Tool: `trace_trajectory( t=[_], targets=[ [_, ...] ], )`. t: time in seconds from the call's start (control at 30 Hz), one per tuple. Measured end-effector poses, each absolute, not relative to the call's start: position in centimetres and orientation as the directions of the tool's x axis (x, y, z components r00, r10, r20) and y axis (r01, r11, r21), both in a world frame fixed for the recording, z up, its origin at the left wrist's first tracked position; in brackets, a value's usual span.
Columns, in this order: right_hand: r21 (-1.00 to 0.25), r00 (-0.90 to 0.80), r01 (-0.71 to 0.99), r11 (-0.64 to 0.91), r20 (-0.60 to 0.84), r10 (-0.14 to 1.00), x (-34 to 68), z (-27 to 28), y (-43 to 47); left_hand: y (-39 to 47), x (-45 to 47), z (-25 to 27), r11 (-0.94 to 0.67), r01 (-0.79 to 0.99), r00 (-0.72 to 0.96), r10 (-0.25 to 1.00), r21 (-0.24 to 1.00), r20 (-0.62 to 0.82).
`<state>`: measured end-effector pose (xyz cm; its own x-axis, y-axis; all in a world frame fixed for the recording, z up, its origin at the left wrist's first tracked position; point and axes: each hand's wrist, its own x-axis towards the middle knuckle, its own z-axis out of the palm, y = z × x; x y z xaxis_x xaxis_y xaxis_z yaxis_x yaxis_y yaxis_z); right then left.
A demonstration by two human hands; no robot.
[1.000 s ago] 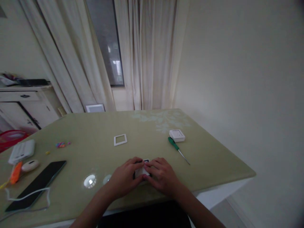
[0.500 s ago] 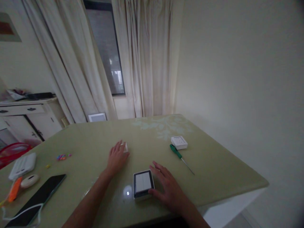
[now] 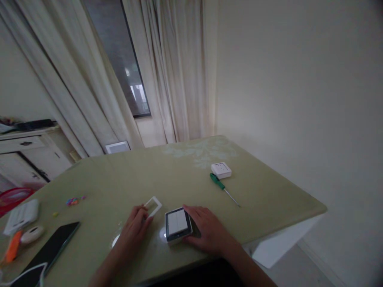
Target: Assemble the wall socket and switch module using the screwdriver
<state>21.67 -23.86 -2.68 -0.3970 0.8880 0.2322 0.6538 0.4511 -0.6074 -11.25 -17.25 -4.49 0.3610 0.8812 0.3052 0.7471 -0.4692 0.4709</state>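
Note:
My left hand (image 3: 136,224) pinches a thin white square frame (image 3: 157,208) by its near left side, raised at an angle above the table. A white wall switch (image 3: 177,221) with two long rocker panels and a dark border lies in front of me, on what looks like a white box. My right hand (image 3: 208,229) grips the switch from its right side, fingers at the far corner and thumb at the near one. Between the frame and the switch there is a small gap. The fingertips of my left hand are partly hidden behind the frame.
A green-handled screwdriver (image 3: 224,189) lies beside a white wall socket (image 3: 221,170) on the right. At left are a dark phone (image 3: 49,253) with a white cable, an orange object (image 3: 13,247), a white power strip (image 3: 22,216) and small colourful pieces (image 3: 72,201).
My left hand has picked the white frame up off the table and brought it nearer the switch. My right hand has closed around the switch's right side. The view has shifted slightly.

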Motion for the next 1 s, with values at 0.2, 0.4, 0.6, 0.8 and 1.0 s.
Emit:
trace_trajectory(
  t=[0.2, 0.4, 0.6, 0.8, 1.0],
  targets=[
    [-0.606, -0.380, 0.670, 0.430, 0.218, 0.899, 21.7, -3.2, -23.5, -19.9, -6.2, -1.6, -0.541, 0.573, 0.533, 0.817, 0.615, 0.221],
    [-0.605, -0.381, 0.671, 0.429, 0.215, 0.899, 21.8, -3.6, -23.3, -20.4, -4.7, -0.1, -0.558, 0.470, 0.640, 0.749, 0.684, 0.171],
    [-0.604, -0.386, 0.664, 0.440, 0.226, 0.894, 21.8, -3.8, -23.2, -20.3, -4.7, -1.1, -0.568, 0.457, 0.599, 0.765, 0.684, 0.236],
    [-0.605, -0.392, 0.659, 0.448, 0.232, 0.890, 21.9, -3.5, -23.3, -20.7, -4.2, -3.1, -0.504, 0.459, 0.525, 0.818, 0.731, 0.235],
    [-0.589, -0.409, 0.666, 0.458, 0.224, 0.884, 21.9, -2.6, -23.6, -21.4, -2.6, -2.1, -0.505, 0.602, 0.488, 0.846, 0.618, 0.216]
  ],
)
